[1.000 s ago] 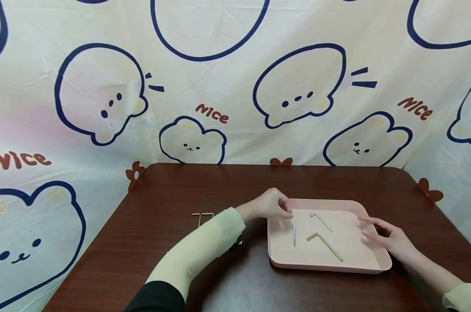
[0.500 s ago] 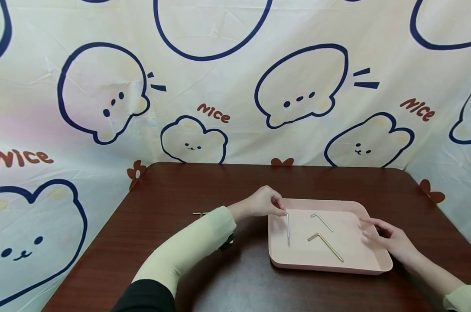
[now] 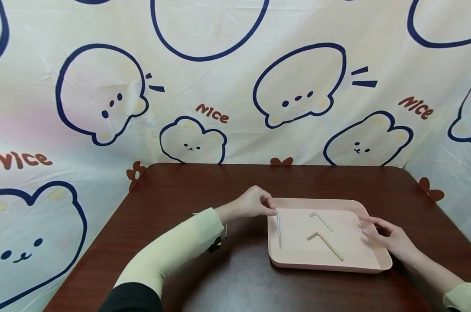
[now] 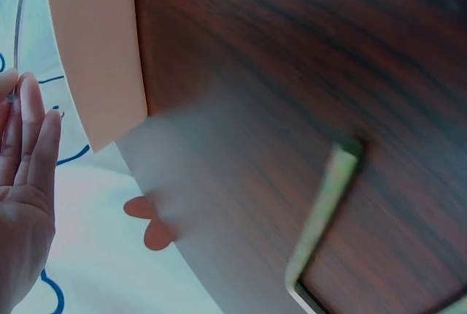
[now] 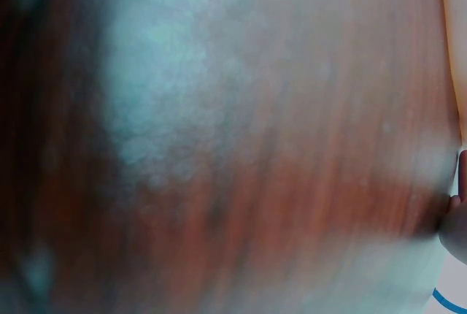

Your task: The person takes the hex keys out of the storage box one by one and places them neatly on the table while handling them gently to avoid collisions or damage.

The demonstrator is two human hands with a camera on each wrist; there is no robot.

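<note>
Between thumb and fingertips my left hand (image 3: 252, 202) pinches a silver hex key (image 3: 278, 224). The key hangs with its long arm down, at the left rim of a pink tray (image 3: 360, 263). In the left wrist view, the left hand (image 4: 28, 197) lies at the left edge with the hex key (image 4: 18, 25) rising from its fingertips. My right hand (image 3: 391, 239) grips the tray's right rim. Inside the tray lie a smaller silver hex key (image 3: 323, 222) and a gold-coloured one (image 3: 327, 247). The right wrist view is blurred and shows only a bit of the hand.
On the dark wooden table (image 3: 297, 290), left of the tray, more hex keys lie partly hidden behind my left forearm (image 3: 180, 242). One such hex key (image 4: 317, 219) shows in the left wrist view. A patterned cloth (image 3: 235, 86) hangs behind the table.
My left hand has moved left with the silver hex key, from over the tray's left part to its left rim. The right hand and the tray have stayed in place.
</note>
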